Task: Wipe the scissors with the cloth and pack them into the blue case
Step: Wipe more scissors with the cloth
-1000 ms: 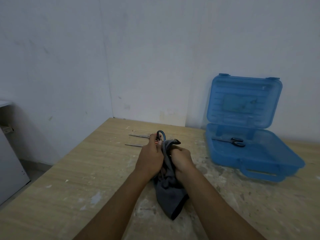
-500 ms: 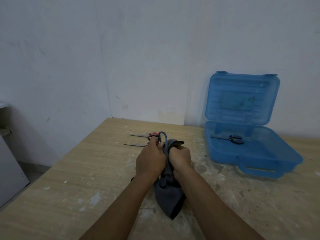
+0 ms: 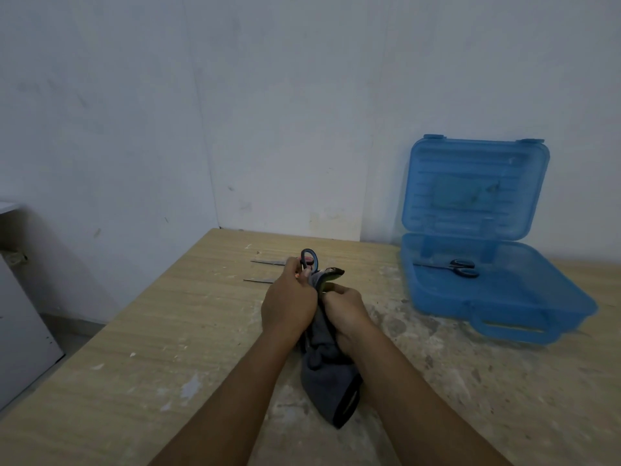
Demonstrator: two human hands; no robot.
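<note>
Scissors with a dark blue plastic handle loop (image 3: 308,257) stick up between the person's fists, over the middle of the pale wooden table (image 3: 161,331). The left hand (image 3: 288,307) is curled round the handle end. The right hand (image 3: 346,309) is clenched on the dark grey cloth (image 3: 327,375), which is bunched over where the blades should be; the blades themselves are hidden. The cloth's loose tail trails down onto the table toward the person.

To wipe well, I would keep the left grip firm and the blades closed. Then draw the cloth from pivot to tip with a thick fold between palm and edge, never sliding back against the point.

Two more pairs of scissors (image 3: 267,263) lie just behind the fists, blades pointing left, so the wiping stroke should stay short of them. The table's left edge is well apart. To the right stands the translucent blue plastic case (image 3: 504,304), lid up against the white wall (image 3: 302,129), with a black-handled pair (image 3: 452,266) already in its base. The stretch of table between the fists and the case carries only plaster smears, giving an open path for packing.
</note>
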